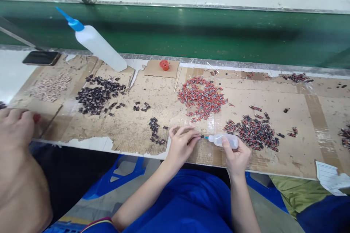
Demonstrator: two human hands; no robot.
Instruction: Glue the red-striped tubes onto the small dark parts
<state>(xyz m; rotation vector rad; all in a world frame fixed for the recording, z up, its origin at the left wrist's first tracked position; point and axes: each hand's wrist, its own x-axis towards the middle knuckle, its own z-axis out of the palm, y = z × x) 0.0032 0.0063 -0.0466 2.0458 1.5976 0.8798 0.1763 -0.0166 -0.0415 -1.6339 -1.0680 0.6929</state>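
Note:
My left hand (pixel 180 143) is closed in a pinch on a small black part (pixel 202 136), whose details are too small to make out. My right hand (pixel 238 157) is wrapped round a small clear squeeze bottle (pixel 218 139), thumb on top. The bottle lies nearly level, its thin blue tip at the black part. Beyond my hands spreads a pile of small red-and-black pieces (pixel 202 96). Right of the bottle is a heap of darker black-and-red pieces (pixel 255 133). A few small black parts (pixel 154 125) lie left of my left hand.
Cardboard (pixel 131 127) covers the bench, torn at its front edge. A large white bottle (pixel 101 47) with a blue nozzle stands behind a black heap (pixel 94 98). At the back sit a red cup (pixel 164 65) and a phone (pixel 41 58). Another person's hand (pixel 16 127) is at the left.

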